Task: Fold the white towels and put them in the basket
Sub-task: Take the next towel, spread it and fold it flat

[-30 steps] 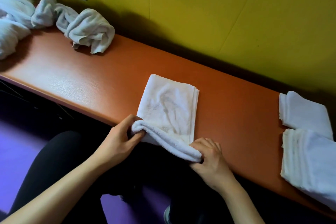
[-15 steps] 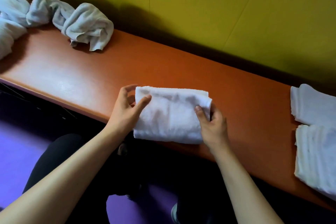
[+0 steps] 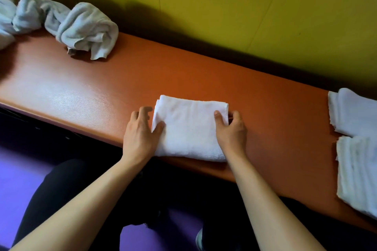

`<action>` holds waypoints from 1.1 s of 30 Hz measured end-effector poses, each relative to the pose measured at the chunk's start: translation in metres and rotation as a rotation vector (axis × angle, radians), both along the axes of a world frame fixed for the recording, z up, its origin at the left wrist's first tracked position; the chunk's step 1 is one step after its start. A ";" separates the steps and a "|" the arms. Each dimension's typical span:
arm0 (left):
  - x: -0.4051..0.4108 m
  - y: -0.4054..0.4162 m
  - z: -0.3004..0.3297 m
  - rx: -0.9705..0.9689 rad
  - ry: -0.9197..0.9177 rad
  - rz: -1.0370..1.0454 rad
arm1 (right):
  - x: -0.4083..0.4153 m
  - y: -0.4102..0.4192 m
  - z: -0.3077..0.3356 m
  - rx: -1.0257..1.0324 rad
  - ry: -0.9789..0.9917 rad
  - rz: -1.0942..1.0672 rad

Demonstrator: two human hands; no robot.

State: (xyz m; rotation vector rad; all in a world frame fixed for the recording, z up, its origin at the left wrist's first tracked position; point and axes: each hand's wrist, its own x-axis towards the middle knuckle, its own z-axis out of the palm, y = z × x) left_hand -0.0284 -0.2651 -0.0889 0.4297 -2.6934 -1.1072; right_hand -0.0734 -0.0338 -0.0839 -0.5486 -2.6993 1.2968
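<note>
Folded white terry towel on orange worktop, pinched by left hand and right hand fingers. Folded white stack done; crumpled grey-white heap pending. Basket unseen.

Head camera, 1 view, looking forward and down.
It sits close above the orange bench, facing the yellow wall, both forearms entering from below.
</note>
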 end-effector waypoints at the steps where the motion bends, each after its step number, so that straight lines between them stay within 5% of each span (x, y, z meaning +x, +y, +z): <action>1: 0.002 0.000 0.000 -0.017 0.000 0.026 | 0.003 0.004 0.001 0.013 -0.036 -0.015; 7: 0.010 0.008 0.002 0.116 -0.210 0.071 | 0.040 0.020 0.003 0.213 -0.372 0.066; 10: 0.009 0.012 0.008 0.222 -0.300 0.061 | 0.036 0.026 0.008 -0.005 -0.499 0.033; 13: 0.011 0.017 0.012 0.289 -0.315 0.058 | 0.034 0.036 0.009 -0.439 -0.583 -0.034; 16: 0.019 0.027 0.015 0.310 -0.293 0.044 | 0.044 0.044 0.005 -0.648 -0.483 -0.014; 33: 0.011 0.205 0.069 0.362 -0.036 -0.354 | 0.076 0.218 0.075 -0.366 0.004 -0.094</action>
